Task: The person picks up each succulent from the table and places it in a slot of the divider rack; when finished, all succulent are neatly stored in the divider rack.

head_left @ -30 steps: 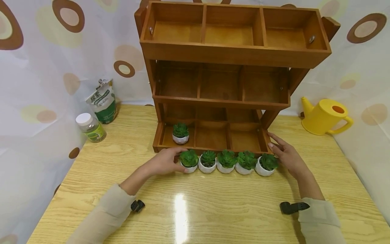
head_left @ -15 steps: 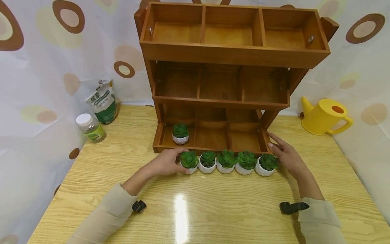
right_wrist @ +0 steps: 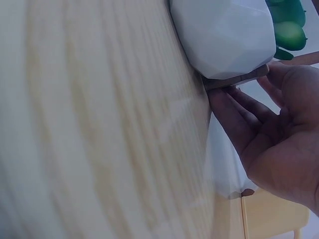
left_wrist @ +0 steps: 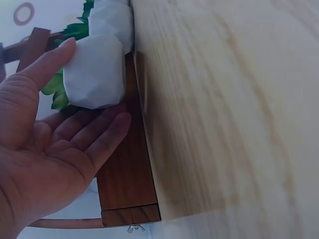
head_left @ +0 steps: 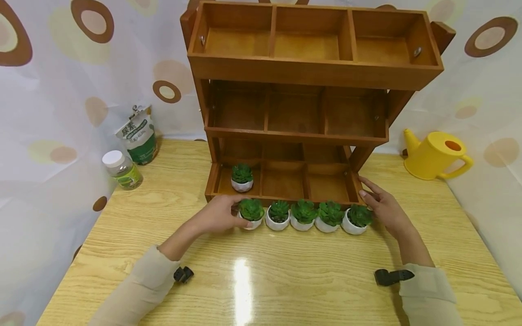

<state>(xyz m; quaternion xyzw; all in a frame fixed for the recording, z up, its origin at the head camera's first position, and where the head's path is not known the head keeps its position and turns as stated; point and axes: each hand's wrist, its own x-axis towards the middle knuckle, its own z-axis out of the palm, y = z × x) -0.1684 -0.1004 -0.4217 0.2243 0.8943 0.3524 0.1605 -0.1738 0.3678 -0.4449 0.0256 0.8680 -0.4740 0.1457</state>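
Observation:
A row of several succulents in white faceted pots (head_left: 302, 224) stands along the front of a three-tier wooden rack (head_left: 318, 74). My left hand (head_left: 220, 215) holds the leftmost potted succulent (head_left: 251, 221) of that row. In the left wrist view, the thumb lies at the rim of its white pot (left_wrist: 94, 74) and the fingers sit on the other side. My right hand (head_left: 387, 210) grips the right end of the rack's bottom tier, thumb at the front corner, fingers along the outer side. One more potted succulent (head_left: 242, 179) sits in the bottom tier's left compartment.
A yellow watering can (head_left: 434, 156) stands at the right. On the left are a lidded clear jar (head_left: 122, 171) and a white-and-green bag (head_left: 140, 138). Patterned cloth (head_left: 53, 104) hangs behind the wooden table (head_left: 310, 280).
The leftmost potted succulent has shifted slightly left with my left hand, widening the gap to its neighbour. My right hand keeps its place.

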